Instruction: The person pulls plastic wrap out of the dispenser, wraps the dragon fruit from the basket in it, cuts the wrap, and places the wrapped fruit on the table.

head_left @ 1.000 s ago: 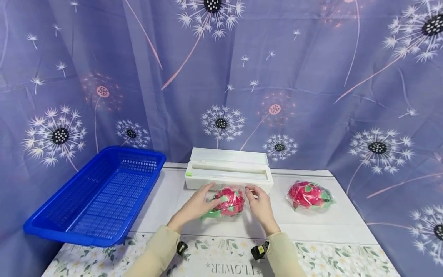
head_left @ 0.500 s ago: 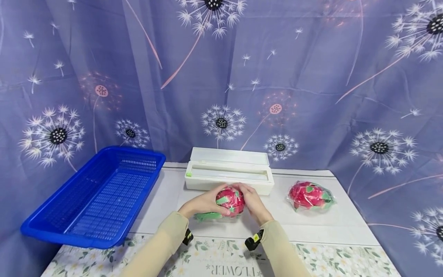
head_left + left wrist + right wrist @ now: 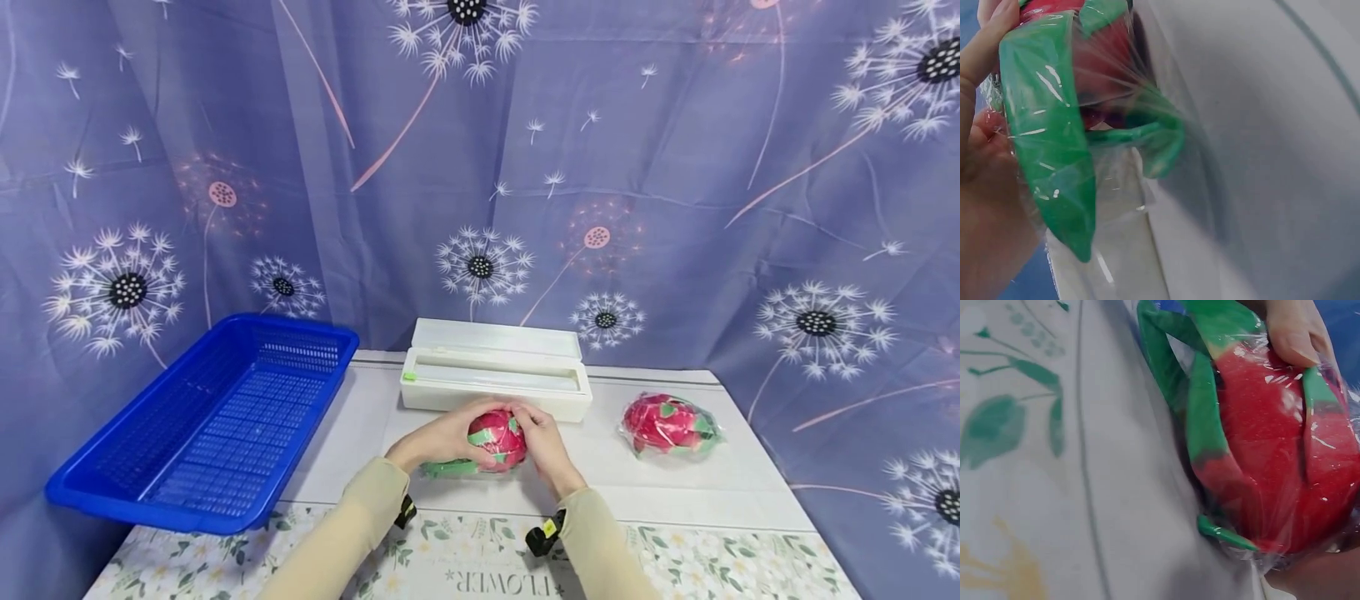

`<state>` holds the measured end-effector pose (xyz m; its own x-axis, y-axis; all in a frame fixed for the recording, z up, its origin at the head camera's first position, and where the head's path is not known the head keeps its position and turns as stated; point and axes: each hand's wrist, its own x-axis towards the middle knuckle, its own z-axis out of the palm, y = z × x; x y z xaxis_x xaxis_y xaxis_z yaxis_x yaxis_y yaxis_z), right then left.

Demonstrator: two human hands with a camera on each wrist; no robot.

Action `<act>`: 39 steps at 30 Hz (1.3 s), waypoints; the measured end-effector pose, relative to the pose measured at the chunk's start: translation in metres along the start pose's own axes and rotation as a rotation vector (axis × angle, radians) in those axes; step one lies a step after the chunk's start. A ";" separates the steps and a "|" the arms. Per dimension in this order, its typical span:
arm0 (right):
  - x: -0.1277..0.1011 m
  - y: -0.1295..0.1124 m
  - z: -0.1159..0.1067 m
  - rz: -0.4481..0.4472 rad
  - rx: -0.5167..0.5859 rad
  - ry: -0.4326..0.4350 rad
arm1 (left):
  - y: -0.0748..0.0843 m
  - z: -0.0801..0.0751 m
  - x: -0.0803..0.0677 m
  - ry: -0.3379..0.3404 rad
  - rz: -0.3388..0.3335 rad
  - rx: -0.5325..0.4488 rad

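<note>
A red dragon fruit with green leaf tips, wrapped in clear plastic film, lies on the white table covering in front of a white cling film box. My left hand grips its left side, thumb across the near face and fingers behind. My right hand holds the right end, its fingertips close together at the upper edge of the fruit. In the left wrist view, crinkled film extends past a long green leaf. Part of the right hand shows under the fruit in the right wrist view.
The white cling film box stands behind the hands with its lid raised. Another film-wrapped dragon fruit lies to the right. At the left is a blue plastic basket, and a purple curtain hangs behind.
Both hands have closed in around the dragon fruit. The right hand moved left from the film's right edge onto the fruit; then its fingers shifted slightly at the fruit's upper right.
</note>
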<state>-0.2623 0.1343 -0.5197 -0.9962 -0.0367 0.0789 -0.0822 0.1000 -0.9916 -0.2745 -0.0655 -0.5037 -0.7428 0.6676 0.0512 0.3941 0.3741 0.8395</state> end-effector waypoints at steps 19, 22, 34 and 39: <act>-0.004 -0.003 0.000 0.048 -0.018 0.109 | -0.014 -0.033 -0.069 -0.083 -0.200 0.034; -0.004 -0.003 0.001 0.051 -0.034 0.111 | -0.013 -0.025 -0.073 -0.058 -0.258 0.118; -0.005 0.003 0.002 0.052 -0.036 0.105 | -0.035 -0.019 -0.088 -0.029 -0.258 -0.035; -0.005 0.003 0.001 0.038 -0.052 0.114 | -0.038 -0.020 -0.087 0.016 -0.234 0.107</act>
<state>-0.2573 0.1334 -0.5234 -0.9952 0.0811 0.0557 -0.0430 0.1503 -0.9877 -0.2353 -0.1509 -0.5296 -0.8285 0.5450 -0.1286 0.2647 0.5835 0.7678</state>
